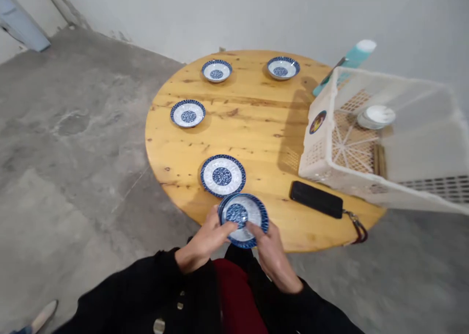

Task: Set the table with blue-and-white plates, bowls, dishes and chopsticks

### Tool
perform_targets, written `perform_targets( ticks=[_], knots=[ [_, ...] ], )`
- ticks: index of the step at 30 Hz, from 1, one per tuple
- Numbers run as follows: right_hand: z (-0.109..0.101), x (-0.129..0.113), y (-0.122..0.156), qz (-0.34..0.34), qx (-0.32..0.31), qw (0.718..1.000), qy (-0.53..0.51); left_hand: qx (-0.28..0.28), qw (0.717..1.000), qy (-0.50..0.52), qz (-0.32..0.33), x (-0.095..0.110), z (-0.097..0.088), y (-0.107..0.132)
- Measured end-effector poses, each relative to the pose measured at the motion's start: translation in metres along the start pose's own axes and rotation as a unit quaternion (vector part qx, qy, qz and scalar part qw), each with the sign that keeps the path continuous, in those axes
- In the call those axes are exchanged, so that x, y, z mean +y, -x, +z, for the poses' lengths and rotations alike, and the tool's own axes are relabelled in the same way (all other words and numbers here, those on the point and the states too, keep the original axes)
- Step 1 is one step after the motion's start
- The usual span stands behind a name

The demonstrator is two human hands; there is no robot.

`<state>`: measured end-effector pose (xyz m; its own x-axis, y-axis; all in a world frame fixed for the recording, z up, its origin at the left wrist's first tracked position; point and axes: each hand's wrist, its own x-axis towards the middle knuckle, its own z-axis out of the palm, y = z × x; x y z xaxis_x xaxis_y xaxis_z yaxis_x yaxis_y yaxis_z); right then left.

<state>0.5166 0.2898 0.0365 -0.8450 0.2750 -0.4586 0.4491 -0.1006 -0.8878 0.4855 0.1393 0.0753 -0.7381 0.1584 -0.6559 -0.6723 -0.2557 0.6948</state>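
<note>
Over the table's near edge, my left hand (pixel 210 233) and my right hand (pixel 270 250) grip blue-and-white plates (pixel 252 208) from both sides, thumbs on the inner face. A doubled rim on the left suggests more than one plate; the exact number is hidden. Just beyond them lies a similar plate (pixel 223 176) on the round wooden table (pixel 249 129). Farther off, matching plates rest along the rim: one at the left (pixel 187 114), one at the back left (pixel 217 71) and one at the back (pixel 283 68).
At the right stands a white plastic crate (pixel 318 151) holding small white dishes (pixel 375 116) and a bundle of chopsticks (pixel 380 161). Near it are a black phone (pixel 316 198) with a strap and a teal-and-white package (pixel 348 63). Another person's foot (pixel 44 316) shows at lower left.
</note>
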Motion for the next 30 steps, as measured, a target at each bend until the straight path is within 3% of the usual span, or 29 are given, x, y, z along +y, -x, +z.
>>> perform_targets(
  ticks=[3, 5, 7, 10, 14, 20, 25, 30],
  knots=[
    [0.072, 0.036, 0.038, 0.047, -0.062, 0.996, -0.032, 0.051, 0.997, -0.012, -0.049, -0.018, -0.079, 0.039],
    [0.108, 0.046, 0.050, 0.049, -0.098, 0.993, -0.033, 0.081, 0.996, 0.000, -0.045, -0.022, -0.118, 0.057],
    [0.135, 0.050, 0.053, 0.029, -0.124, 0.992, -0.022, 0.085, 0.996, 0.007, -0.034, -0.021, -0.146, 0.066],
    [0.164, 0.044, 0.045, -0.012, -0.132, 0.991, -0.003, 0.083, 0.996, -0.010, -0.018, -0.013, -0.171, 0.066],
    [0.192, 0.029, 0.023, -0.059, -0.129, 0.990, 0.009, 0.104, 0.994, -0.034, -0.008, 0.011, -0.191, 0.041],
    [0.227, 0.008, -0.026, -0.078, -0.069, 0.994, -0.023, 0.065, 0.995, -0.081, -0.013, 0.066, -0.203, -0.021],
    [0.246, -0.008, -0.075, -0.076, 0.005, 0.996, -0.056, 0.016, 0.988, -0.150, -0.018, 0.122, -0.199, -0.077],
    [0.248, -0.037, -0.117, -0.071, 0.054, 0.993, -0.072, -0.043, 0.977, -0.208, -0.013, 0.172, -0.178, -0.122]
  ],
)
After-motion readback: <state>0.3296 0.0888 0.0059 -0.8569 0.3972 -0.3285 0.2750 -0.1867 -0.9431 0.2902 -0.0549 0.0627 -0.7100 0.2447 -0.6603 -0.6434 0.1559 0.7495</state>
